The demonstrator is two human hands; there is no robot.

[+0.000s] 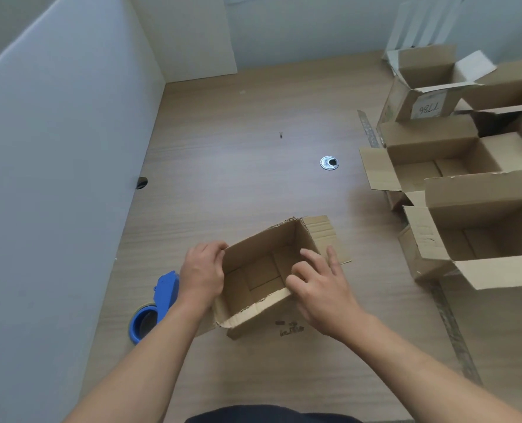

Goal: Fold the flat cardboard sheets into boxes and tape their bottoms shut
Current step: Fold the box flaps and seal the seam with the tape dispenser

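Open carton [262, 270] stands mouth up near the near edge of the counter [238, 163], roughly on the centre line, turned so its far-right corner points away. Its long axis appears to run left to right, tilted toward the far right, though the wide lens makes this uncertain. Left grip [203, 271] is clenched over the rim of the left wall at the far-left corner, grasping the carton. Right grip [317, 285] is released, its fingers spread and laid across the right wall's rim and outer flap; whether the thumb pinches cannot be told. The carton sits directly between the two grips. The bottom flaps are seen from inside, folded flat and meeting; any tape underneath is hidden. The blue tape dispenser [163, 293] lies just beside the left wrist, toward the near-left, so the left grip is nearer to it. The stack of erected boxes [467, 227] crowds the right edge, nearer to the right grip. Judgement: if the seam is not yet taped, the carton must be tipped over first, as its bottom faces the counter.
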